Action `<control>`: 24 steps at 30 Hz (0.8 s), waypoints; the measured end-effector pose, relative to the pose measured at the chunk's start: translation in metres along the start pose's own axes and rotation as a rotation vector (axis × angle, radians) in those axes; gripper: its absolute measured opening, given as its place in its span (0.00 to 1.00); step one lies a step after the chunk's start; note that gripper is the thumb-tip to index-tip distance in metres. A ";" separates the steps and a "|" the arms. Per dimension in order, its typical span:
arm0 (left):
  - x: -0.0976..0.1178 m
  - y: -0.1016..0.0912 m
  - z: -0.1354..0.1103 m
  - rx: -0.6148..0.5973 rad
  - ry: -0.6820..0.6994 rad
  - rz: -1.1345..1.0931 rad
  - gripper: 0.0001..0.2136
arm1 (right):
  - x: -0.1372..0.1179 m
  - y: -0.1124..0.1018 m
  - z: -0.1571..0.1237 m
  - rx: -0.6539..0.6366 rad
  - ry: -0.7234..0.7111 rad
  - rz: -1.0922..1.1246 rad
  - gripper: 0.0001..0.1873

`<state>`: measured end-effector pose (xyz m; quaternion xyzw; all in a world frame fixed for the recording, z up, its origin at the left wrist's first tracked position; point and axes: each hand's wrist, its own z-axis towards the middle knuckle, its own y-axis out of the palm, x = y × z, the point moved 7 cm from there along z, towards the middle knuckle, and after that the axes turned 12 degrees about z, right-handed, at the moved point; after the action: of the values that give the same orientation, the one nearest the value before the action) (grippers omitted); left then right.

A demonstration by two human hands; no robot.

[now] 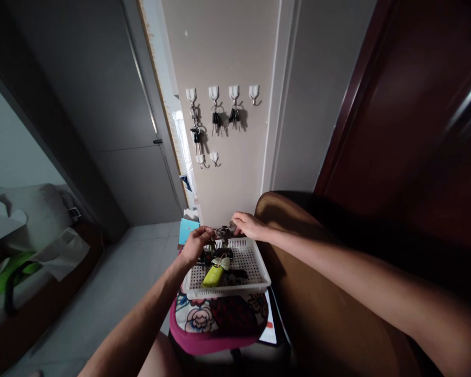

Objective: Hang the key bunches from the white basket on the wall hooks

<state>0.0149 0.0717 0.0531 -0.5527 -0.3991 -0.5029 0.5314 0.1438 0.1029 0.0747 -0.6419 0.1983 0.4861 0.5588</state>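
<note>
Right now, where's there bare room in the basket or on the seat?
Basket: right side, between the dark items and the right rim. Seat: flowered strip from the basket's front to the pink edge. Crowded: basket's left half, with the yellow item, and its far edge, where left hand and right hand are at the key rings.

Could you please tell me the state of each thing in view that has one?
White plastic basket: upright, holding several items
Key rings: held up above the basket
Left hand: pinching the key rings
Right hand: pinching the key rings
Yellow-green item: lying in the basket
Floral seat: bearing the basket
Hanging key bunches: hung from upper wall hooks
Grey door: looks shut
</note>
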 end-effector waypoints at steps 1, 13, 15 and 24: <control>0.003 0.000 0.001 0.002 -0.009 -0.073 0.08 | -0.002 -0.002 0.000 0.009 -0.007 0.016 0.09; 0.032 0.011 0.014 -0.059 0.053 -0.210 0.05 | -0.037 -0.002 -0.016 0.026 -0.212 -0.089 0.10; 0.034 0.013 0.015 -0.058 0.064 -0.204 0.06 | -0.042 0.000 -0.018 0.032 -0.247 -0.056 0.09; 0.040 0.019 0.020 -0.067 0.059 -0.160 0.05 | -0.044 -0.008 -0.014 0.168 -0.324 -0.044 0.07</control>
<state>0.0427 0.0857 0.0901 -0.5215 -0.4092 -0.5729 0.4821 0.1358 0.0802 0.1143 -0.5106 0.1314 0.5524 0.6456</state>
